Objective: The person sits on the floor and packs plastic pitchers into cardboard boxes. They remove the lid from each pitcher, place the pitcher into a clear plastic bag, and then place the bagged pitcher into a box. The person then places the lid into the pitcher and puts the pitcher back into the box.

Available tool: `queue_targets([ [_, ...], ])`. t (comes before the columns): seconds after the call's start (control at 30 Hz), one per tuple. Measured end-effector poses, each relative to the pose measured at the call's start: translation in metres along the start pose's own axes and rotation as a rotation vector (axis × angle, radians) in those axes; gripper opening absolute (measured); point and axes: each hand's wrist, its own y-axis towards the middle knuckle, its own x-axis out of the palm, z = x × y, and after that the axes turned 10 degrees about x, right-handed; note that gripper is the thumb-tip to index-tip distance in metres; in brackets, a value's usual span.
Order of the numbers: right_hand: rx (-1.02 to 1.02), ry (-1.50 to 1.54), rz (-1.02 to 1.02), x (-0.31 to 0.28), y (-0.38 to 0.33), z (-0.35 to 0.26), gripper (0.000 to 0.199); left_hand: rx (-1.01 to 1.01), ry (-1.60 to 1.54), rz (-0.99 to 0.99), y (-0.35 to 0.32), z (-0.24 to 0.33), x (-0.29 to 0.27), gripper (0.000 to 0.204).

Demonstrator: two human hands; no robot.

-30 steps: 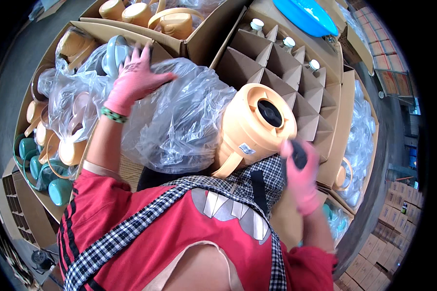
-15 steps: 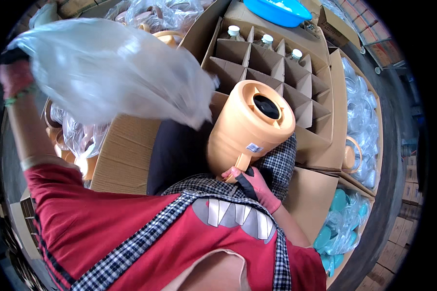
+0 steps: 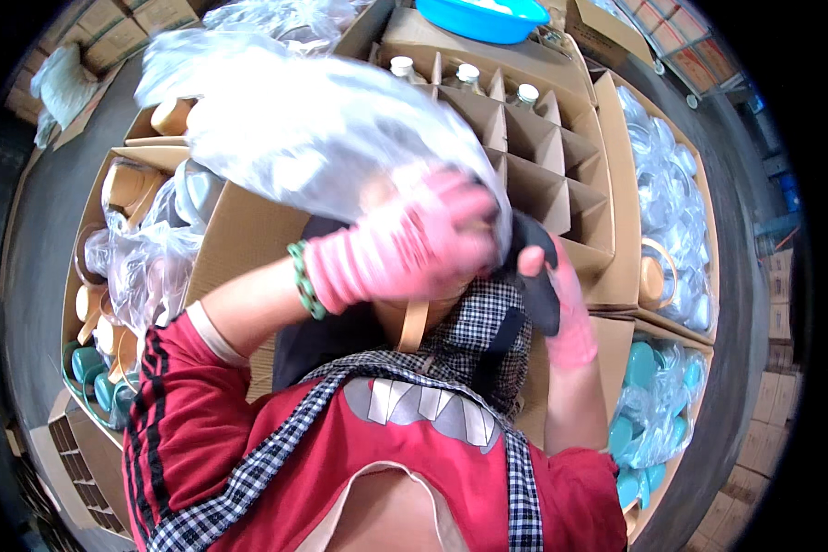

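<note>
A clear plastic bag stretches toward the far left from my hands, blurred by motion. In a pink glove, my left hand is closed on the near end of the bag. My right hand, gloved in pink with dark fingers, is bent at the bag's right edge and appears to pinch it. Between my knees stands the peach-orange plastic jug, seen by its handle below my left hand. The hand and bag hide most of its body.
Ahead is a divided carton with several white-capped bottles along its far row. A blue basin sits beyond. Open boxes of bagged peach and teal plastic parts flank me left and right.
My left hand has swung in from the far left with the bag, now over the jug. My right hand has left the jug's handle and risen to the bag's edge.
</note>
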Motion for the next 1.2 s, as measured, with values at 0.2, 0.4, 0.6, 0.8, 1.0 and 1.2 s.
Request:
queue_targets([
  [0.2,0.093,0.174,0.213,0.004,0.025,-0.014,0.021,-0.205,-0.458,0.288,-0.003,-0.003,0.006,0.023],
  [0.4,-0.061,0.083,0.087,-0.018,0.012,-0.004,0.028,-1.121,-0.329,-0.107,-0.040,-0.083,0.004,0.035],
  [0.6,-0.414,-1.456,0.240,-0.054,0.077,-0.017,0.030,-1.002,-0.964,1.023,-0.064,-0.175,0.022,0.026],
  [0.8,0.258,-0.930,0.190,-0.077,0.046,0.051,0.031,-1.199,-1.657,0.932,-0.086,-0.117,0.097,0.059],
  [1.0,-0.106,-1.633,-0.284,0.005,-0.054,0.105,0.017,-1.001,-1.502,0.759,-0.126,-0.014,0.052,0.056],
  [1.2,0.081,-1.329,-0.457,0.015,-0.049,0.072,0.019,-1.289,-0.874,0.712,-0.141,0.034,0.039,0.028],
])
